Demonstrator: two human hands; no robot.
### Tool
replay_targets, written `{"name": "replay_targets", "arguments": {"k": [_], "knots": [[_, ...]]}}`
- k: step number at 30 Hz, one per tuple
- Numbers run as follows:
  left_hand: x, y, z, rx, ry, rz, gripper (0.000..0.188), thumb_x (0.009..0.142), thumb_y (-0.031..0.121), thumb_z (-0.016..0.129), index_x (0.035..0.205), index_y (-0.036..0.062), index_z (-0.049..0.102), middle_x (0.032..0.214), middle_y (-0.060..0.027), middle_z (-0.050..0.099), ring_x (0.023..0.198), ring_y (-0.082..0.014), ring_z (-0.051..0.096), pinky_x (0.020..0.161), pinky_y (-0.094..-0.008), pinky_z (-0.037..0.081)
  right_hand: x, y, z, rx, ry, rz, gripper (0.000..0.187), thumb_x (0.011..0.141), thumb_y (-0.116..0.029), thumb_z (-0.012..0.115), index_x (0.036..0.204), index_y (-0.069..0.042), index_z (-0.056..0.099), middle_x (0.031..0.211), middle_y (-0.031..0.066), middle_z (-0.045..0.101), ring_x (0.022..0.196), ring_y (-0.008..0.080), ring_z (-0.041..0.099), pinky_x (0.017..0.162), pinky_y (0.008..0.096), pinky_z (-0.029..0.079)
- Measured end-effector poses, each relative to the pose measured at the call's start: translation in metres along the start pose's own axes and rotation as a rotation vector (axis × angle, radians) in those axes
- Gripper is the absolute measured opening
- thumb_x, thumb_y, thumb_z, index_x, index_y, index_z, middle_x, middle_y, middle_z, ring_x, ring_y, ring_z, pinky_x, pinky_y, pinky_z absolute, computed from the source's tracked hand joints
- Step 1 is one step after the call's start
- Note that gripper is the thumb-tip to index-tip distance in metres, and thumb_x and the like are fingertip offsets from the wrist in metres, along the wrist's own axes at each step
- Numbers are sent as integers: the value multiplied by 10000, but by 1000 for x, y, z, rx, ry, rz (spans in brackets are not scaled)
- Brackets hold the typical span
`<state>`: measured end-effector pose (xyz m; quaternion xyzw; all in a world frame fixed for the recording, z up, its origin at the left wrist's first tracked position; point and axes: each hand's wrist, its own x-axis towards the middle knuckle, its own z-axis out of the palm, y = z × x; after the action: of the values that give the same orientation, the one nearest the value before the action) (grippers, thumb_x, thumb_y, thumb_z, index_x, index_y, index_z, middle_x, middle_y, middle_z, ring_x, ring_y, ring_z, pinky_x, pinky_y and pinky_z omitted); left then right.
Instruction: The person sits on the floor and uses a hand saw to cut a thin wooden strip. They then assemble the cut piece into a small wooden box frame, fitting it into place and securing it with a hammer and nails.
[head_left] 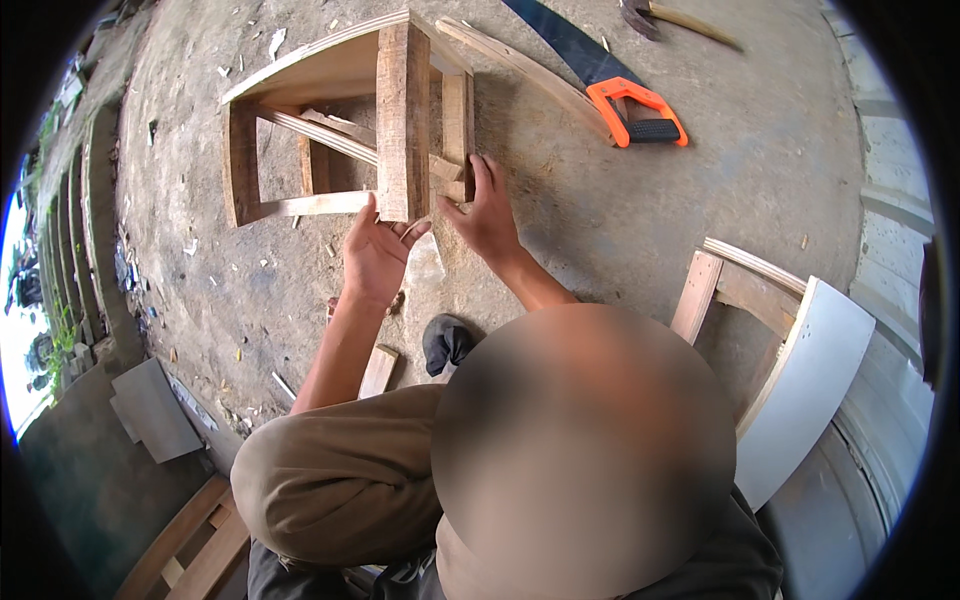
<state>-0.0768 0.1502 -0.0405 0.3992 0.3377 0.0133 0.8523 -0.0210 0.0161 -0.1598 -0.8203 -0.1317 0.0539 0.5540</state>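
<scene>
A small stool-like wooden frame [403, 120] with a plywood panel and rough legs rests on the concrete in front of me. My left hand [373, 258], palm turned up, grips the near end of its thick leg, thumb beside the lower crosspiece [315, 204] and fingers under the leg end. On the right, my right hand [486, 218] holds the end of the neighbouring leg [456, 125], its fingers along the outer side and its thumb toward the thick leg. The inner faces of both leg ends are hidden.
A handsaw [635, 112] with an orange and black handle lies at the far right beside a long wood strip [530, 70]. Beyond it is a hammer [690, 22]. Another frame with a white panel [810, 385] stands at my right; a wood offcut [379, 371] lies near my foot.
</scene>
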Motion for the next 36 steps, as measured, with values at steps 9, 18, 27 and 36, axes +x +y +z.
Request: {"name": "replay_targets", "arguments": {"k": [9, 18, 27, 36], "knots": [[16, 19, -51, -94, 84, 108, 409, 1015, 410, 480, 1208, 52, 520, 1261, -176, 600, 1082, -245, 649, 920, -392, 553, -6, 14, -7, 1, -179, 45, 916, 839, -618, 650, 1409, 46, 377, 1416, 242, 372, 1324, 384, 408, 1068, 455, 405], [12, -18, -28, -104, 227, 208, 348, 1046, 228, 335, 1258, 4, 495, 1172, -196, 605, 1029, -308, 639, 881, -439, 534, -4, 14, -2, 0, -94, -20, 834, 846, -500, 714, 1384, 55, 401, 1377, 226, 416, 1260, 359, 482, 1038, 434, 434], [83, -50, -56, 641, 110, 269, 432, 969, 315, 607, 1279, 22, 541, 1187, -96, 618, 1085, -188, 589, 898, -364, 487, 2, 23, -17, 40, -86, -80, 704, 822, -353, 783, 1329, 31, 482, 1300, 189, 496, 1169, 315, 555, 955, 417, 495], [110, -50, -33, 463, 42, 81, 250, 914, 295, 702, 1054, 106, 620, 977, -38, 654, 884, -158, 612, 771, -342, 483, 5, 8, -25, 91, -117, -62, 661, 785, -318, 820, 1284, 6, 533, 1240, 156, 543, 1104, 295, 595, 926, 398, 510]]}}
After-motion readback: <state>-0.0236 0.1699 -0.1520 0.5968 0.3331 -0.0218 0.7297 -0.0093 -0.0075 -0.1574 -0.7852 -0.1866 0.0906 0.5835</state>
